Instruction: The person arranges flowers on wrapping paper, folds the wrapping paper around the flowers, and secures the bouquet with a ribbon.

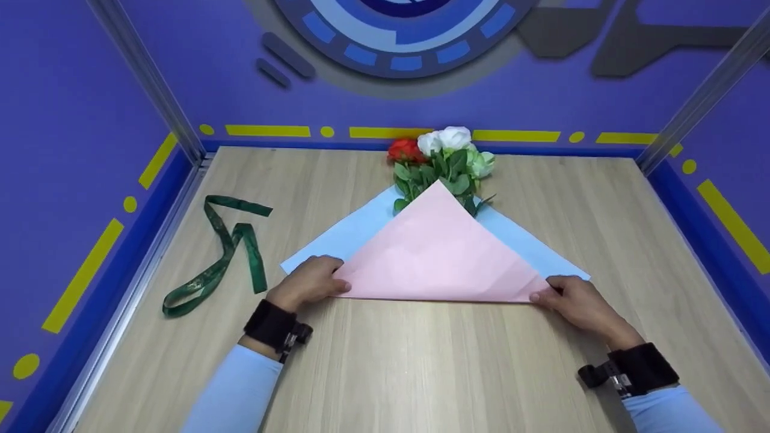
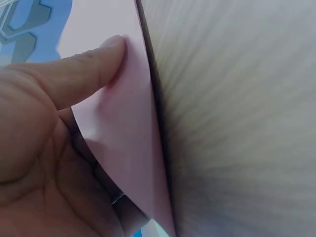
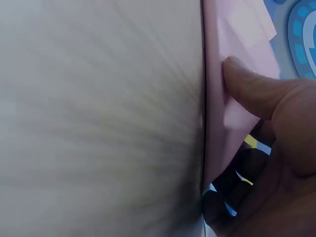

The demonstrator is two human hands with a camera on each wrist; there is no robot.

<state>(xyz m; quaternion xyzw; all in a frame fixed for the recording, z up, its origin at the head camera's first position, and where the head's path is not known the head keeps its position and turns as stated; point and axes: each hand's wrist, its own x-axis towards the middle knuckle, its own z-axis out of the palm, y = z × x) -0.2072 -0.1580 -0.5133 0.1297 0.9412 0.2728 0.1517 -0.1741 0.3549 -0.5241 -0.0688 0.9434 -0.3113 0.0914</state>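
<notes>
- Left hand (image 1: 310,279): pinches the left corner of the pink sheet, thumb pressed on the upper face, fingers behind the paper, as the left wrist view shows.
- Right hand (image 1: 577,300): pinches the opposite corner in like fashion, thumb above, fingers curled behind.
- Pink sheet (image 1: 433,258): triangular in outline, at the middle of the worktop (image 1: 421,367); its long straight edge faces the person and its apex points to the back wall (image 1: 373,102).
- Blue sheet (image 1: 349,231): beneath the pink sheet, showing along both sloping sides and reaching outward beyond each hand.
- Flowers: a red bloom (image 1: 406,150) at left, white blooms (image 1: 454,138) at centre and a pale green bloom (image 1: 480,162) at right, above green leaves (image 1: 460,180); the pink apex overlaps the leaves, and the lower stems are hidden.
- Green ribbon (image 1: 225,255): lies loosely looped on the worktop, left of the papers and apart from them.
- Wrists: each bears a black strap, the left strap (image 1: 269,325) and right strap (image 1: 643,367) adjoining light blue sleeves (image 1: 237,391).
</notes>
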